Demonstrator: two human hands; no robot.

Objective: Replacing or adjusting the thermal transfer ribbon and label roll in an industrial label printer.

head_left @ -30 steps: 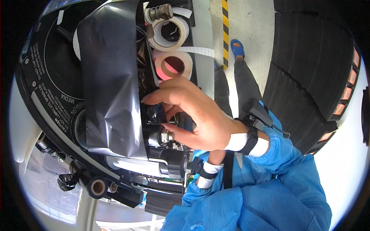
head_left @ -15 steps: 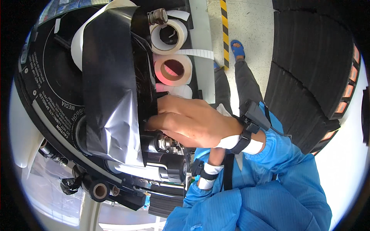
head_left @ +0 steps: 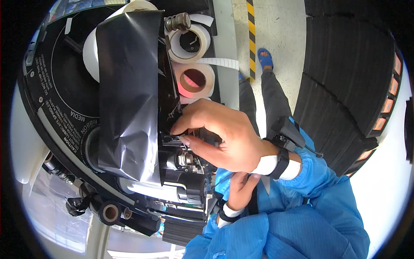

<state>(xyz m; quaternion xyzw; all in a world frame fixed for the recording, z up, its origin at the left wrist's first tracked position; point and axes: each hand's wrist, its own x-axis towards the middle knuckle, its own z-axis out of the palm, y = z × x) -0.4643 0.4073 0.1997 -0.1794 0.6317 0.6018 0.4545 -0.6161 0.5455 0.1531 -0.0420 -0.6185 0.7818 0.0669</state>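
A wide, shiny sheet of black ribbon film (head_left: 129, 95) drapes across the opened label printer (head_left: 64, 82) at the left. My right hand (head_left: 226, 134) is at the film's right side, thumb and index finger closed on its dark, crumpled edge. Just below those fingers are a metal spring (head_left: 185, 159) and a black roller housing (head_left: 189, 183). My left hand (head_left: 239, 192) sits lower, in front of my body, partly covered by the right hand. Its thumb and a finger show apart, with nothing visible between them; the other fingers are hidden.
Two label rolls (head_left: 196, 81) lie beside the printer, and a white label strip (head_left: 220, 63) trails off to the right. A second spring (head_left: 177, 21) is above them. Cardboard cores (head_left: 110, 213) stick out at lower left. Dark stacked material (head_left: 340, 77) stands right of the walkway.
My right hand has drawn back from behind the film and turned, exposing its thumb and index finger at the edge. The film has shifted slightly right. More of my left hand now shows.
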